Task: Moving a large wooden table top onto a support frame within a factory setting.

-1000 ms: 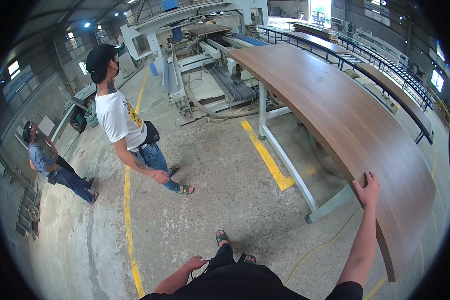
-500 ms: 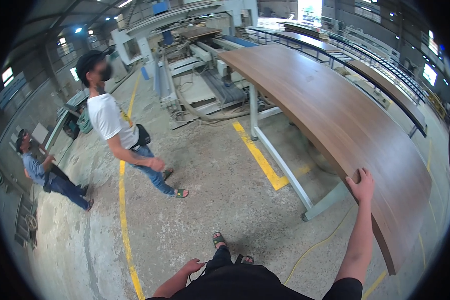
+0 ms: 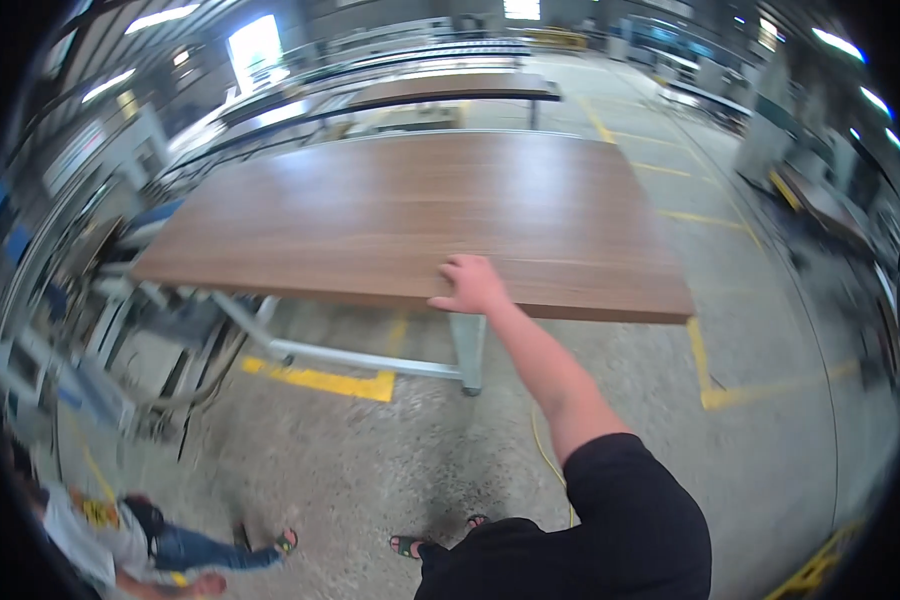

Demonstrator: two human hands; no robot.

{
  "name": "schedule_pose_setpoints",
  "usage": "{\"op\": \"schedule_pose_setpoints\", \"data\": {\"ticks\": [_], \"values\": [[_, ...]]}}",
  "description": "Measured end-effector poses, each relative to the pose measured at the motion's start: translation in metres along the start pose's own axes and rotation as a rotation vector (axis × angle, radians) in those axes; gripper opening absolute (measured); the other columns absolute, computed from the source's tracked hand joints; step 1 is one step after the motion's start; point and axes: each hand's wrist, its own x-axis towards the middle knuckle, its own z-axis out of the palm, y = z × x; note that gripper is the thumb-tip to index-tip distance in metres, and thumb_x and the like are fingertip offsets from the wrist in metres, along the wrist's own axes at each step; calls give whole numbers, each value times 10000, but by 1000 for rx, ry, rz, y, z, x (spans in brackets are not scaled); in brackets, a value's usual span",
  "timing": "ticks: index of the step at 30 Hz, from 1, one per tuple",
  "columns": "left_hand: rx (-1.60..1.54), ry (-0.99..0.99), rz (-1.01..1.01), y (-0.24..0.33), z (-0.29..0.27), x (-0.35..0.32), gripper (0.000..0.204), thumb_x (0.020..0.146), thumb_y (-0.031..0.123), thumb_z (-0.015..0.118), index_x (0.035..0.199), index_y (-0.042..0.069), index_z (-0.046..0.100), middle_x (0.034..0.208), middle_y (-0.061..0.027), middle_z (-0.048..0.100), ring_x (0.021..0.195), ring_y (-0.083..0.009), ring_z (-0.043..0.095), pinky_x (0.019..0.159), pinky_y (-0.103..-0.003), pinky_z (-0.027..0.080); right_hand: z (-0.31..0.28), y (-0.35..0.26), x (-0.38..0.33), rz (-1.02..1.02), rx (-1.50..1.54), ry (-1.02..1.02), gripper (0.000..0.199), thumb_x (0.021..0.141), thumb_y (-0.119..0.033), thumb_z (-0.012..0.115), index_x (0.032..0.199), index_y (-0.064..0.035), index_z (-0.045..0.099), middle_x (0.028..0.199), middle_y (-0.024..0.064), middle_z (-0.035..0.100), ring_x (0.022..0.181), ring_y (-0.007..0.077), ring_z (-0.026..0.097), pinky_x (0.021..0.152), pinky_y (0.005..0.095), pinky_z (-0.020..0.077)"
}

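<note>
A large brown wood-grain panel [image 3: 400, 215], thick like a door slab, lies flat before me on a pale metal stand [image 3: 380, 362]. My right hand [image 3: 475, 285] rests on top at its near edge, thumb apart from the fingers, which lie against the surface without gripping it. From the lower right my right arm reaches out to it in a black short sleeve. My left hand is out of view.
At the lower left stands a person in a white T-shirt [image 3: 95, 530] and jeans. Machine frames with hoses crowd the left. Behind the panel, another brown board [image 3: 450, 88] lies on a long conveyor. Yellow lines [image 3: 320, 378] mark the concrete floor, where a thin yellow cable runs.
My view has swung to the right, bringing the panel to the middle. The person in white now appears at the lower left. My left hand has left the view; my right stays on the panel.
</note>
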Motion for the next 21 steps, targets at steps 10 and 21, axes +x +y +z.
{"op": "schedule_pose_setpoints", "data": {"ticks": [10, 21], "values": [[185, -97, 112, 56, -42, 33, 812, 917, 624, 629, 1432, 3, 542, 1436, -254, 568, 1355, -373, 533, 1123, -382, 427, -16, 5, -18, 52, 59, 5, 756, 750, -660, 734, 1257, -104, 671, 1327, 162, 581, 1321, 325, 493, 1147, 463, 346], [252, -131, 186, 101, -60, 117, 776, 957, 588, 609, 1500, 47, 486, 1497, -224, 530, 1396, -341, 499, 1142, -340, 401, -16, 11, -9, 82, 67, -1, 771, 692, -629, 777, 1221, -76, 688, 1298, 165, 584, 1283, 323, 507, 1129, 463, 351]]}}
